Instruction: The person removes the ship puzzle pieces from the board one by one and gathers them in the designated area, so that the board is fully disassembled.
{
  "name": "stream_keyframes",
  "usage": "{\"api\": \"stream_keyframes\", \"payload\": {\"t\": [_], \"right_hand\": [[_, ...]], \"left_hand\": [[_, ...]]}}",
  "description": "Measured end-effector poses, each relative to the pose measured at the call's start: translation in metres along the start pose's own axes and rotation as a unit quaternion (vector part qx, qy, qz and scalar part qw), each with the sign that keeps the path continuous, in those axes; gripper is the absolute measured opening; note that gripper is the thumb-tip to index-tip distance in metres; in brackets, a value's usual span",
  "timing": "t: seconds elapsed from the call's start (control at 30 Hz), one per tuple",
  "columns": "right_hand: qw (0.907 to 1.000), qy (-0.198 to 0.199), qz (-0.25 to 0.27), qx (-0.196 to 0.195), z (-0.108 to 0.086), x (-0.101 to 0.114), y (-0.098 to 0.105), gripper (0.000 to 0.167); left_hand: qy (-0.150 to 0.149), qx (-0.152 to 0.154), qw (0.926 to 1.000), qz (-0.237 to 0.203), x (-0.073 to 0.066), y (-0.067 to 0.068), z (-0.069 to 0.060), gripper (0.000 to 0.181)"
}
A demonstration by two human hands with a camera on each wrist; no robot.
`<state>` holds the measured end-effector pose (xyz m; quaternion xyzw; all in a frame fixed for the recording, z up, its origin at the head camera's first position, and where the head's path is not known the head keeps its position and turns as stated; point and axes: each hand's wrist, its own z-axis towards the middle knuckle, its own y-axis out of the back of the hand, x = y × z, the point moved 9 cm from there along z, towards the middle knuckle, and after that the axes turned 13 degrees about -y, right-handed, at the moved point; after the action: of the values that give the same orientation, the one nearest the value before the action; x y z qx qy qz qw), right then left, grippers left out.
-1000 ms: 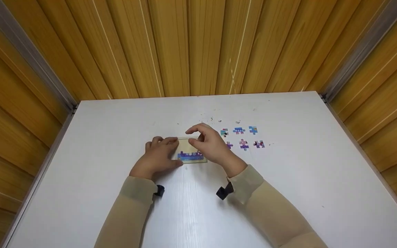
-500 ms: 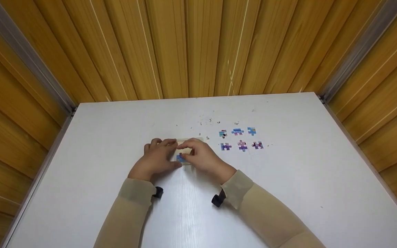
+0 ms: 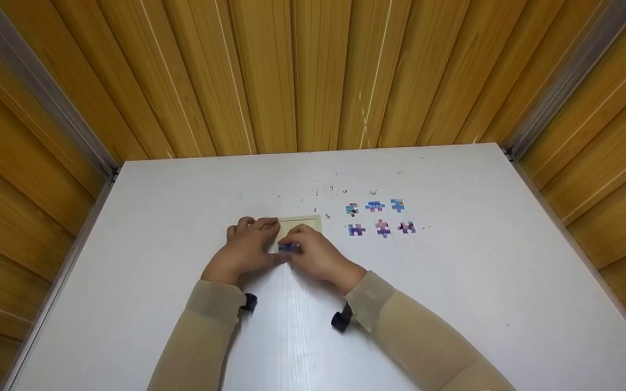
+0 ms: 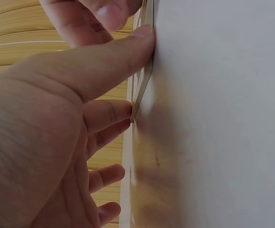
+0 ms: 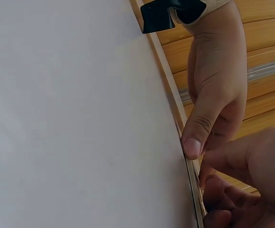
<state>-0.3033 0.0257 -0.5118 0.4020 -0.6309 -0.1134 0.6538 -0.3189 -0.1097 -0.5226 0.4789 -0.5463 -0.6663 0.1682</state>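
Note:
A small jigsaw tray (image 3: pixel 298 220) with a pale wooden rim lies on the white table. My left hand (image 3: pixel 243 247) grips its left side, thumb at the near corner and fingers at the far one; the left wrist view shows that thumb on the tray edge (image 4: pixel 147 76). Over the tray's near part, my right hand (image 3: pixel 315 252) has its thumb and index finger curled about purple and blue puzzle pieces (image 3: pixel 288 247). It covers most of the fitted pieces, so their outlines are hidden. In the right wrist view its fingers (image 5: pixel 223 161) come close to the left thumb.
Several loose puzzle pieces lie in two rows to the right, among them a pink one (image 3: pixel 382 228) and a blue one (image 3: pixel 397 205). Small dark crumbs (image 3: pixel 327 216) dot the table behind the tray. Wood-patterned walls (image 3: pixel 318 76) stand around the table.
My right hand has moved left and nearer to me across the tray, its thumb and index finger closing in on the fitted pieces. My left hand keeps its place on the tray.

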Motion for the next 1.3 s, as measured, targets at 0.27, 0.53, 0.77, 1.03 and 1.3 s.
{"api": "stream_keyframes", "payload": {"t": [0.27, 0.53, 0.77, 1.03, 1.3], "right_hand": [[0.9984, -0.008, -0.055, 0.003, 0.001, -0.002, -0.008, 0.037], [0.9983, -0.022, -0.055, -0.001, 0.002, -0.005, -0.008, 0.041], [0.9974, -0.015, -0.070, -0.013, 0.010, -0.017, -0.013, 0.045], [0.9956, -0.037, -0.079, -0.035, 0.013, -0.018, -0.015, 0.041], [0.9951, -0.048, -0.076, -0.042, 0.017, -0.019, -0.013, 0.035]], "left_hand": [[0.002, 0.001, 1.0000, -0.006, -0.001, 0.000, -0.001, 0.091], [0.007, 0.007, 0.9999, -0.007, 0.001, -0.002, -0.001, 0.088], [0.012, 0.012, 0.9999, -0.003, 0.002, -0.004, 0.000, 0.085], [0.014, 0.026, 0.9995, -0.014, 0.002, -0.005, -0.001, 0.079], [0.010, 0.022, 0.9996, -0.016, 0.002, -0.003, -0.001, 0.078]]}}
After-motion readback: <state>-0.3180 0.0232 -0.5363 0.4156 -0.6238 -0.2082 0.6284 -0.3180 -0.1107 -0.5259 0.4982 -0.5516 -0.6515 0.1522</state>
